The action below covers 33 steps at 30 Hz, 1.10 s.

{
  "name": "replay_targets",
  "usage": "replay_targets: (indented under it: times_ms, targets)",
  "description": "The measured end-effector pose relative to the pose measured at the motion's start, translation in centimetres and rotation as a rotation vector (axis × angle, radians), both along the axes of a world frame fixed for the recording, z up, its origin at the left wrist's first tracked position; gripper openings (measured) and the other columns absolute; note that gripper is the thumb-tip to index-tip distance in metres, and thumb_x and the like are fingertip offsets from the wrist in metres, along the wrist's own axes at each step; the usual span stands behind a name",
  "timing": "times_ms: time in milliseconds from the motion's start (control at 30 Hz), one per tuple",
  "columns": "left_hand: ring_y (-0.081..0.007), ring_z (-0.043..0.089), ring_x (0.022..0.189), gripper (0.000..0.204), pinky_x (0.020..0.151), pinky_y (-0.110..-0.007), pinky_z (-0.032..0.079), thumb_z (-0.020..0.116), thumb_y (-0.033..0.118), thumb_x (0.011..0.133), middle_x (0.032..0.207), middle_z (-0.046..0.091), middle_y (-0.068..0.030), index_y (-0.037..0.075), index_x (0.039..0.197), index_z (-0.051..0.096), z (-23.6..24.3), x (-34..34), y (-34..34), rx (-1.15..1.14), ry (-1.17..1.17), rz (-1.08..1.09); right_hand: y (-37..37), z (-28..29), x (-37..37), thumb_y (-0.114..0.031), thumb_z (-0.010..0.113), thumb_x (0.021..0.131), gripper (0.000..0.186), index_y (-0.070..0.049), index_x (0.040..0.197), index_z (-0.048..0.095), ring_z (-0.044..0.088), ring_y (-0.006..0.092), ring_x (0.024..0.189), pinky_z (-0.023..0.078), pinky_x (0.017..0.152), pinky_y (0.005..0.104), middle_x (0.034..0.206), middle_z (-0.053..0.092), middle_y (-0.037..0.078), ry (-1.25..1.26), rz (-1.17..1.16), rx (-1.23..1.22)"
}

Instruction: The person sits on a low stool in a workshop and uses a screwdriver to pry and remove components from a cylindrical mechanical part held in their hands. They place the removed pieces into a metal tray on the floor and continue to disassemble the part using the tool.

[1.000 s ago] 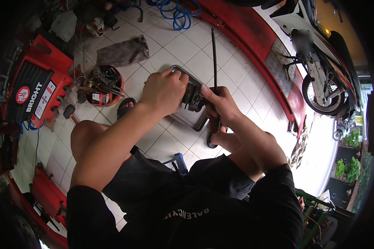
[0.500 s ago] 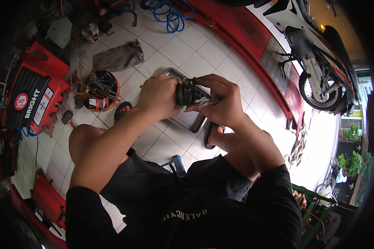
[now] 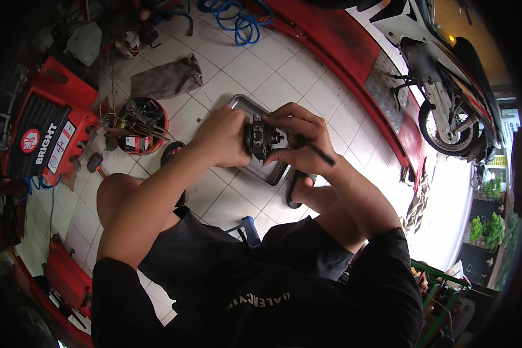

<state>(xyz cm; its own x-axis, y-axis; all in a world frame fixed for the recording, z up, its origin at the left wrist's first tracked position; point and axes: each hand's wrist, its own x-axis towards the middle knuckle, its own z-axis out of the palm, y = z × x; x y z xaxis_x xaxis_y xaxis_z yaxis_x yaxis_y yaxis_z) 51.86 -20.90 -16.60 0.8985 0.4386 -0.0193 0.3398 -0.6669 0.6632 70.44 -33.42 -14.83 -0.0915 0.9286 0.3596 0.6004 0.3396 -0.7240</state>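
i see the left hand [image 3: 219, 140] grip a dark metal part [image 3: 263, 138] — the right hand [image 3: 318, 133] pinches its edges, holding a black stick [image 3: 321, 153] too.

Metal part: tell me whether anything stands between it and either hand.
Nothing visible does. The left hand grips the metal part on its left, and the right hand meets its right side. The dark rod crosses the right hand, not the gap.

Place: vehicle repair workshop
Parked: motorbike [image 3: 446, 81] near red ramp [image 3: 329, 49]
Tools [image 3: 138, 118]: inside red tub [image 3: 166, 123]
Floor [image 3: 232, 61]: coiled blue hose [image 3: 247, 44]
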Motion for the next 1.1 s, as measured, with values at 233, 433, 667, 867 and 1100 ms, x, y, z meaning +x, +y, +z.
replay_targets:
  times_ms: [233,433,667,867,1100]
  targets:
    - [-0.0380,0.071,0.075,0.028,0.072,-0.043,0.058,0.081,0.021,0.057,0.071,0.069,-0.0202,-0.001,0.070,0.068,0.6,-0.7,-0.3,-0.144,0.042,-0.098,-0.3,1.2,-0.5,-0.035,0.100,0.054,0.065,-0.001,0.102,0.073,0.045,0.0085,0.057,0.041,0.051,0.0258,0.086,0.062,0.003,0.106,-0.107,-0.262]
    - [-0.0393,0.069,0.074,0.029,0.070,-0.043,0.056,0.080,0.019,0.058,0.070,0.068,-0.0193,0.001,0.079,0.069,0.9,-0.5,-0.8,0.022,0.009,0.106,-0.3,1.8,-1.5,-0.036,0.097,0.057,0.062,0.000,0.101,0.072,0.049,0.0071,0.056,0.043,0.052,0.0242,0.090,0.069,0.005,0.125,-0.318,-0.349]
    - [-0.0391,0.069,0.074,0.023,0.071,-0.044,0.057,0.076,0.016,0.058,0.070,0.068,-0.0197,0.001,0.074,0.068,-0.2,-0.6,-0.2,-0.003,0.010,-0.005,0.0,1.8,0.2,-0.026,0.094,0.055,0.069,-0.001,0.114,0.070,0.062,0.0184,0.067,0.051,0.059,0.0283,0.113,0.068,0.012,-0.066,-0.008,-0.086]
    - [-0.0390,0.069,0.072,0.028,0.070,-0.043,0.056,0.077,0.018,0.056,0.069,0.068,-0.0198,-0.001,0.075,0.068,0.0,-0.6,-0.1,-0.056,0.074,-0.047,0.0,2.1,0.2,-0.021,0.093,0.053,0.069,-0.001,0.115,0.070,0.070,0.0289,0.091,0.057,0.070,0.0341,0.115,0.067,0.013,-0.118,0.064,0.047]
    - [-0.0392,0.069,0.072,0.028,0.070,-0.043,0.056,0.079,0.017,0.055,0.069,0.067,-0.0203,-0.001,0.074,0.068,0.9,-0.4,-0.1,-0.030,0.019,-0.121,-0.5,3.6,0.0,-0.016,0.093,0.054,0.065,0.000,0.113,0.071,0.068,0.0250,0.081,0.055,0.066,0.0329,0.111,0.067,0.012,-0.121,0.024,-0.048]
